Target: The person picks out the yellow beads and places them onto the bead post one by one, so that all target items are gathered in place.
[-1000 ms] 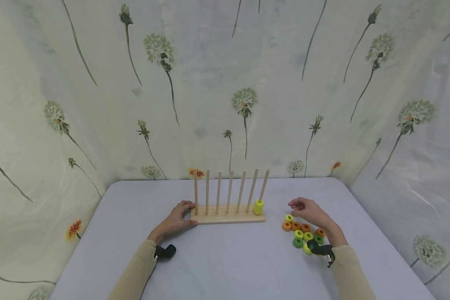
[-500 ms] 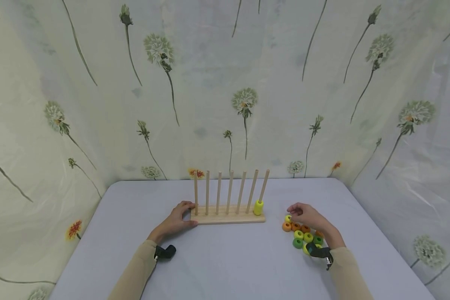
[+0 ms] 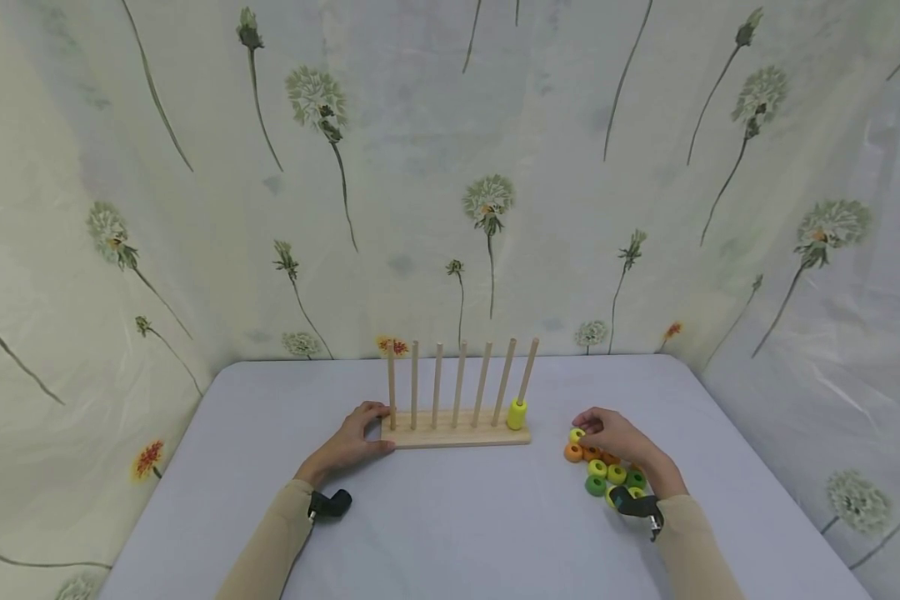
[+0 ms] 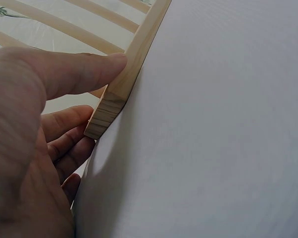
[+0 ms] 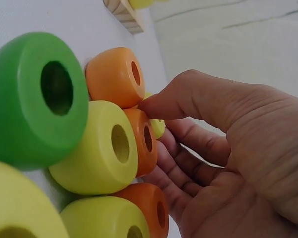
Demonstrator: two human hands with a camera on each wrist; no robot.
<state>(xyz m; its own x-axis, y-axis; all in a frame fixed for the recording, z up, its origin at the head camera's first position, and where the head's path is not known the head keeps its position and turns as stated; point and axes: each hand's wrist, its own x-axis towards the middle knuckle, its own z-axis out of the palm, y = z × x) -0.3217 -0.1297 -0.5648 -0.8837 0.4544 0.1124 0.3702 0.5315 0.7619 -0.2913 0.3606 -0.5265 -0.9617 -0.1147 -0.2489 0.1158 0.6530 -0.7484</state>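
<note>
At the right side of the white-covered desk (image 3: 457,533), I see that the right hand (image 3: 621,435) has come down from above the loose beads, and its thumb and fingers now stand narrow, on either side of a small, rounded, glossy yellow bead (image 3: 576,435) with a hole through it. That piece sits at the far end of the group, just beyond the rounded, glossy orange beads (image 3: 573,452); in my right wrist view the thumb tip overlaps it, so I judge it pinched, though how firmly I can't tell. Nearer to me lie more rounded yellow beads (image 3: 597,469) and rounded green beads (image 3: 596,485), some partly covered by the black wrist camera (image 3: 633,502). For the work in hand, I read this change as reaching turned into taking hold, with the piece not yet lifted away. Across the desk, little differs: the left hand (image 3: 356,437) keeps gripping the left end of the pale wooden rack (image 3: 450,437), thumb at the front edge, fingers toward the back, which I take as steadying it. A yellow stack (image 3: 517,415), apparently two pieces, sits low on the rightmost of its seven round pegs.
</note>
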